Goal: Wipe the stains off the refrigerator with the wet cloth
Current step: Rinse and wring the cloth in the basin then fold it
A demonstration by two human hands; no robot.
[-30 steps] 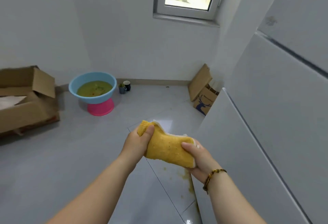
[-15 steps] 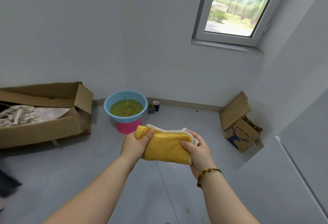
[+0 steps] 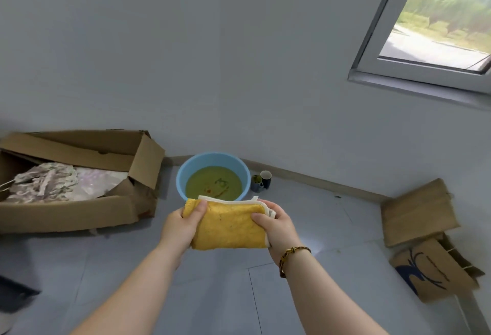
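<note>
- The folded yellow cloth [image 3: 228,225], with a white edge along its far side, is held level in mid-air over the floor [image 3: 212,287], stretched between both hands.
- The left hand [image 3: 180,225] grips the cloth's 9 o'clock end, fingers curled under it and thumb pressed on top.
- The right hand [image 3: 279,228], with a braided bracelet [image 3: 292,252] at the wrist, grips the 3 o'clock end the same way.
- At 12 o'clock, a blue basin [image 3: 212,159] of murky yellow-green water stands against the wall; the cloth's far edge overlaps its near rim in view.
- Two small cups [image 3: 263,182] stand just beside the basin at 1 o'clock.
- An open cardboard box [image 3: 66,213] fills 9 to 10 o'clock, its corner flap near the basin.
- Folded cardboard [image 3: 417,212] and a paper bag [image 3: 435,273] lie at 3 to 4 o'clock, well apart from the hands.
- Bare floor tiles spread from 5 to 7 o'clock under the forearms.
</note>
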